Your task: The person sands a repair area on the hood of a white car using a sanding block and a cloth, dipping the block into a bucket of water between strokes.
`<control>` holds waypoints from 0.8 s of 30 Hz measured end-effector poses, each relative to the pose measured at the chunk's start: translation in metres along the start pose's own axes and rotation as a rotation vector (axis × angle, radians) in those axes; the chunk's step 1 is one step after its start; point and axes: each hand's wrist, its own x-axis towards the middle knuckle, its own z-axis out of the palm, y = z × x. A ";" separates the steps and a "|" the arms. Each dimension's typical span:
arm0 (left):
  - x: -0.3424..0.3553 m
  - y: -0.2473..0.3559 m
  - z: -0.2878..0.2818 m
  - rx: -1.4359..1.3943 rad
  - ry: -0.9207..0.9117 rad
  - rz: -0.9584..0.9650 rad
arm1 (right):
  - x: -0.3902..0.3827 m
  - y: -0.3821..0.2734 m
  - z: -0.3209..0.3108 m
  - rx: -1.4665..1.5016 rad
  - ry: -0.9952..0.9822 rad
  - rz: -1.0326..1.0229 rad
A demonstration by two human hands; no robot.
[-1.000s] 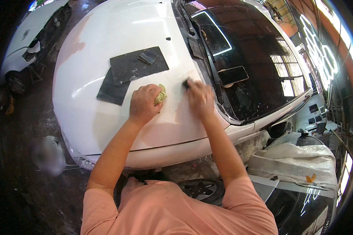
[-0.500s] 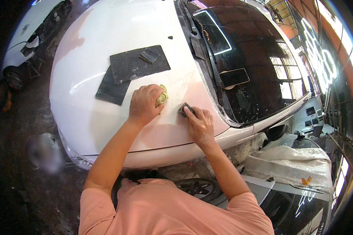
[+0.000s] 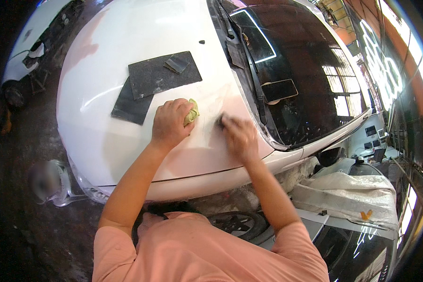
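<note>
Left hand (image 3: 169,124): gripping crumpled yellow-green cloth (image 3: 191,113)
Right hand (image 3: 241,139): blurred, holding small dark block (image 3: 220,121)
White car hood (image 3: 120,143): beneath both hands

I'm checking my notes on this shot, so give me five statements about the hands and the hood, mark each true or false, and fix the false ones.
1. The left hand holds a yellow-green cloth. True.
2. The right hand is empty. False: it holds a small dark block.
3. A small dark piece lies on a larger dark sheet. True.
4. That sheet lies apart from any other. False: it overlaps a second sheet.
5. The hood is mostly white. True.
</note>
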 end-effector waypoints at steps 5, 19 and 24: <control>0.000 -0.002 0.001 0.016 -0.074 -0.027 | 0.077 0.032 0.021 -0.008 -0.081 0.350; 0.049 -0.006 -0.001 0.077 -0.420 0.220 | 0.005 0.002 0.027 0.102 0.064 0.243; 0.103 0.053 0.013 -0.246 -0.371 0.017 | -0.016 -0.011 -0.005 0.150 0.032 0.148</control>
